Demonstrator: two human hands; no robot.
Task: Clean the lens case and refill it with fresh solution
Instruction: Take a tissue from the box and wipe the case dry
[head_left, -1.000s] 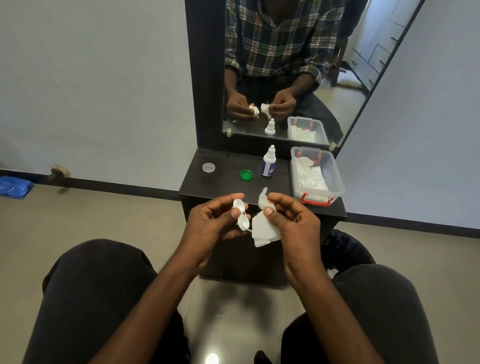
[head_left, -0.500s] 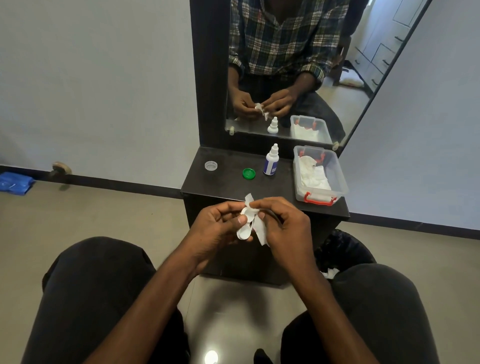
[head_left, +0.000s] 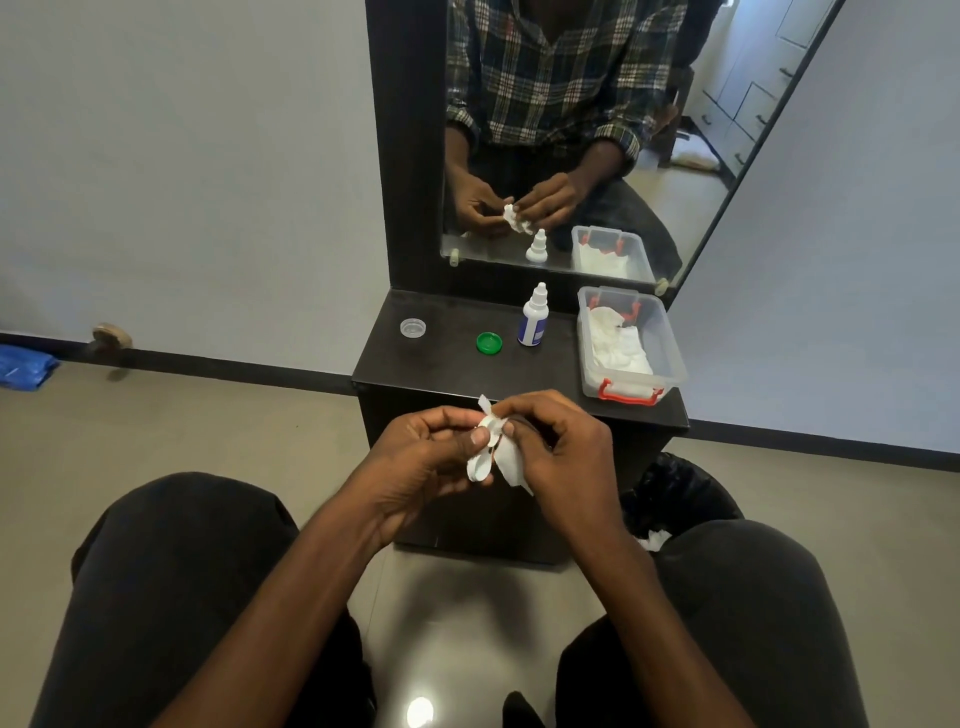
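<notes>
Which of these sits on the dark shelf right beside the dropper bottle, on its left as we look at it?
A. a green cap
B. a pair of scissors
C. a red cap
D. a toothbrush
A: the green cap lies flat on the shelf just left of the dropper bottle.

There is 1 view only, from a wide-angle camera worn on the person's head. It looks forward and steeply down, so the person's own forearms and knees fill the lower half and both hands sit close, near the middle: the left hand (head_left: 415, 457) and right hand (head_left: 561, 447). Beyond them, a little farther off, lies the dark tabletop (head_left: 447, 358), and above it the mirror (head_left: 675, 171) faces back at the camera, giving a second, reversed look at the same hands from the front. Straight lines bend toward the frame edges. The floor (head_left: 156, 426) shows on either side.
</notes>
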